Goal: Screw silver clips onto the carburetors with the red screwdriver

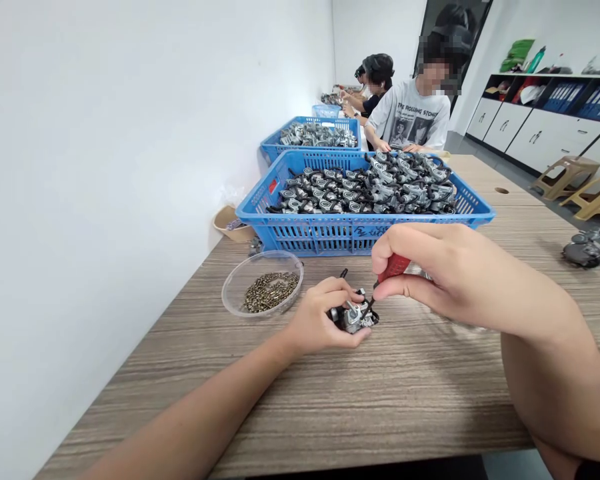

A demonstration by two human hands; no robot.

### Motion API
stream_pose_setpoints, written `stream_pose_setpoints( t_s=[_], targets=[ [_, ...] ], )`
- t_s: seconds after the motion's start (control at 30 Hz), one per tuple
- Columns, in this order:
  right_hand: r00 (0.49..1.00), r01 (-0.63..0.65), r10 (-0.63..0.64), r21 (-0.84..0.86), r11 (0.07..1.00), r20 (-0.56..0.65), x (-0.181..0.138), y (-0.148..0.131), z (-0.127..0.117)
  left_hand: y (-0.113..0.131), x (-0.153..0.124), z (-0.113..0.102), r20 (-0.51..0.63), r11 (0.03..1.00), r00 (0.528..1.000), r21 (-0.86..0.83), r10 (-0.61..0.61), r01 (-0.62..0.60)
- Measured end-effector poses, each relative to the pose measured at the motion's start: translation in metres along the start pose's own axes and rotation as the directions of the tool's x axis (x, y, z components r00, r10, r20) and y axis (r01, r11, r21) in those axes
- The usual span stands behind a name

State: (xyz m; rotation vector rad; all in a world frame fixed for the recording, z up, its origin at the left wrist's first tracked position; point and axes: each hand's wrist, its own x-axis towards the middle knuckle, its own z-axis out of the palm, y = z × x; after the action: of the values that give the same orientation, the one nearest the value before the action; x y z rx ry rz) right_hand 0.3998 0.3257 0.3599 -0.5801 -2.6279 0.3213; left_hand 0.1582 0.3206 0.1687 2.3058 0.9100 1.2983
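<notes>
Slantwise, a red-handled screwdriver (394,268) points down and left at a metal part (354,321) on the table (280,413).
Its long axis runs from the handle, pinched in the closed grip of the right hand (430,270), to a dark shaft at the part; the left hand (323,315), its grip half curled, clasps that part. Fingers hide much of the handle and the part's left side; the tip's seating is too small to tell.
</notes>
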Motion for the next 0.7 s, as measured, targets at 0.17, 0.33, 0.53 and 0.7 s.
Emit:
stream_pose_setpoints(
  t_s=[0.17, 0.33, 0.53, 0.7],
  targets=[
    [0.999, -0.031, 0.029, -0.074, 0.997, -0.021, 0.0, 0.0, 0.003, 0.001, 0.0, 0.0, -0.002, 1.0, 1.0, 0.006, -0.014, 0.014],
    [1.0, 0.02, -0.021, -0.038, 0.999, -0.02, 0.001, 0.001, 0.006, -0.001, -0.002, 0.0, 0.017, 0.999, 1.0, 0.031, -0.016, 0.016],
    [0.984, 0.032, -0.037, -0.03, 0.999, -0.176, -0.014, -0.017, -0.008, -0.003, -0.003, 0.001, -0.034, 0.998, 0.998, 0.017, -0.058, 0.059],
    [0.998, 0.034, -0.016, 0.328, 0.944, -0.056, -0.061, -0.06, -0.013, -0.002, -0.003, 0.002, -0.077, 0.999, 0.997, 0.025, -0.02, 0.022]
  ],
)
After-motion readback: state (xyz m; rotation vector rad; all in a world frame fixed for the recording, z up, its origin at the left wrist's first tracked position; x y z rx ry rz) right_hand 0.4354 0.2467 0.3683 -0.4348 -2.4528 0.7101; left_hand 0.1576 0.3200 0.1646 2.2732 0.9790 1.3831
